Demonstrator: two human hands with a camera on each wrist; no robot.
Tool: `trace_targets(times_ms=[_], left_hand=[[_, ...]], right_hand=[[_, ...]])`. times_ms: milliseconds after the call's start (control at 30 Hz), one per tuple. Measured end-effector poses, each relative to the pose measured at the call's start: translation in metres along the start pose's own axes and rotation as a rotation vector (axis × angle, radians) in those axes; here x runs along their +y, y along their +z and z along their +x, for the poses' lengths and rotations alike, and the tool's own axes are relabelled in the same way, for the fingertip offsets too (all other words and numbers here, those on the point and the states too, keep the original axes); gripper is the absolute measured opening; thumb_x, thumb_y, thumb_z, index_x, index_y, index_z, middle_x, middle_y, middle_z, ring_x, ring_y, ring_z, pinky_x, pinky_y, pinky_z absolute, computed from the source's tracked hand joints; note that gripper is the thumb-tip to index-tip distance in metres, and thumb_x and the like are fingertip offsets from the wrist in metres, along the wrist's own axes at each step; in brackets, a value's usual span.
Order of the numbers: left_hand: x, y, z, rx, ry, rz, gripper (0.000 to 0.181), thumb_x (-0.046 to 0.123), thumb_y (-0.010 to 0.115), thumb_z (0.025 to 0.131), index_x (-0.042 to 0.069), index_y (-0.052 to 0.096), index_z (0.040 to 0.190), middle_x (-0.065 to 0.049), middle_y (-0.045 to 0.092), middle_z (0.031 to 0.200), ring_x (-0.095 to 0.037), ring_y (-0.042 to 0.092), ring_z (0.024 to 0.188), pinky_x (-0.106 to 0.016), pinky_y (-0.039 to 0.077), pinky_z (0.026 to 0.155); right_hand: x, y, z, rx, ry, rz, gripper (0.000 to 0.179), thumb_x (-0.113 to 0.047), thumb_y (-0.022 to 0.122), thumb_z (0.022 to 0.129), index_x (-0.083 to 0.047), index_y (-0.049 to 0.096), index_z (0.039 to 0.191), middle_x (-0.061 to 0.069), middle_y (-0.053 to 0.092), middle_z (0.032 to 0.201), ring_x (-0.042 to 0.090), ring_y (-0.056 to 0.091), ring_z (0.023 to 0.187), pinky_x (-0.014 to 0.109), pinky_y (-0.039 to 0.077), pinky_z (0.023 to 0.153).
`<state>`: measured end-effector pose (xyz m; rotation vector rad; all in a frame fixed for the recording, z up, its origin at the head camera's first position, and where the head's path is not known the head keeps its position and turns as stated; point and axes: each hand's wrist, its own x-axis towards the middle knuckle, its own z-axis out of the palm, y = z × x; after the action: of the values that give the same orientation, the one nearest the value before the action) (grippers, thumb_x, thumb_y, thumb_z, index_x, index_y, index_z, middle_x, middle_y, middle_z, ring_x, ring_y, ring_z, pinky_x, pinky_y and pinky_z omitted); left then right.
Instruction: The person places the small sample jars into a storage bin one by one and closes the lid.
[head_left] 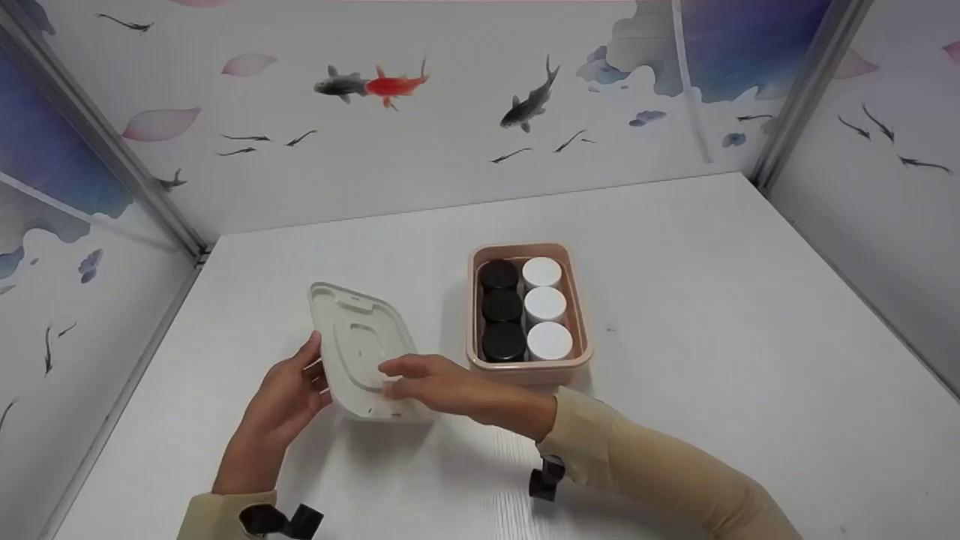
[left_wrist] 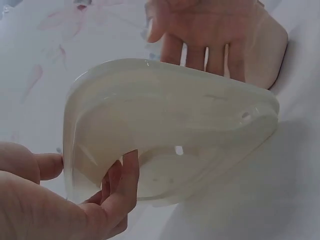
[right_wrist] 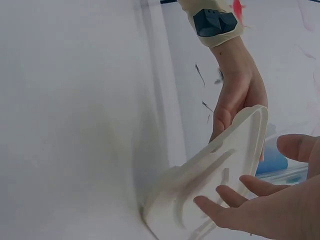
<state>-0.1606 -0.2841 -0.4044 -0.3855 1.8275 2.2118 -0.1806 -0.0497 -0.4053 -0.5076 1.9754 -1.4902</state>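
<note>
An off-white plastic lid (head_left: pixel 364 352) is held tilted above the table, left of the box. My left hand (head_left: pixel 281 401) grips it by its left edge; in the left wrist view the thumb lies at the rim and the fingers (left_wrist: pixel 122 185) curl against the other side. My right hand (head_left: pixel 450 386) reaches across from the right, fingers loosely extended over the lid's face. In the right wrist view the right hand's fingers (right_wrist: pixel 220 202) lie close to the lid (right_wrist: pixel 200 185); whether they touch it I cannot tell.
A peach-coloured box (head_left: pixel 474 322) stands on the white table (head_left: pixel 712 337), uncovered. Inside are a column of three black-topped round containers (head_left: pixel 501 306) and a column of three white-topped ones (head_left: pixel 545 305). Printed panels (head_left: pixel 450 150) with fish enclose the table at the back and sides.
</note>
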Motion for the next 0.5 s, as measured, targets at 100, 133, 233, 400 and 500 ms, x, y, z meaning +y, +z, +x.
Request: trace_targets(times_ms=[100,133,233,400,500], left_hand=[[0.001,0.006,-0.002,-0.018,0.005,0.033,0.062,0.05,0.041,0.105,0.012,0.034,0.153,-0.005,0.049,0.135,-0.014,0.054,0.115,-0.027,0.056,0.094],[0.001,0.009,-0.002,-0.021,0.007,0.041,0.064,0.051,0.042,0.104,0.011,0.033,0.154,-0.007,0.048,0.138,-0.015,0.055,0.116,-0.028,0.056,0.094],[0.003,0.016,-0.001,-0.038,0.016,0.048,0.068,0.05,0.044,0.104,0.008,0.029,0.155,-0.013,0.042,0.145,-0.018,0.054,0.12,-0.029,0.057,0.095],[0.005,0.032,0.0,-0.063,0.019,0.014,0.073,0.046,0.047,0.105,0.003,0.02,0.157,-0.019,0.033,0.155,-0.024,0.045,0.132,-0.025,0.056,0.094],[0.004,0.04,0.001,-0.064,0.023,-0.004,0.074,0.044,0.049,0.104,0.001,0.019,0.157,-0.02,0.031,0.156,-0.027,0.04,0.137,-0.024,0.056,0.091]], right_hand=[[-0.013,0.0,0.0,-0.02,-0.031,-0.019,0.046,-0.028,0.061,0.098,-0.012,0.057,0.14,0.008,0.057,0.145,0.022,0.053,0.134,0.045,0.042,0.114],[-0.017,0.0,0.0,-0.025,-0.041,-0.022,0.047,-0.028,0.06,0.098,-0.011,0.056,0.141,0.008,0.057,0.145,0.022,0.055,0.132,0.044,0.045,0.112],[-0.027,-0.002,-0.001,-0.032,-0.072,-0.008,0.05,-0.026,0.06,0.099,-0.009,0.051,0.145,0.011,0.057,0.142,0.022,0.061,0.124,0.041,0.054,0.1],[-0.038,-0.005,-0.003,-0.005,-0.119,-0.028,0.06,-0.023,0.069,0.095,-0.009,0.047,0.148,0.011,0.06,0.135,0.018,0.066,0.108,0.029,0.059,0.077],[-0.04,-0.007,-0.005,0.053,-0.163,-0.109,0.064,-0.018,0.076,0.089,-0.01,0.05,0.146,0.011,0.065,0.127,0.017,0.068,0.099,0.022,0.056,0.068]])
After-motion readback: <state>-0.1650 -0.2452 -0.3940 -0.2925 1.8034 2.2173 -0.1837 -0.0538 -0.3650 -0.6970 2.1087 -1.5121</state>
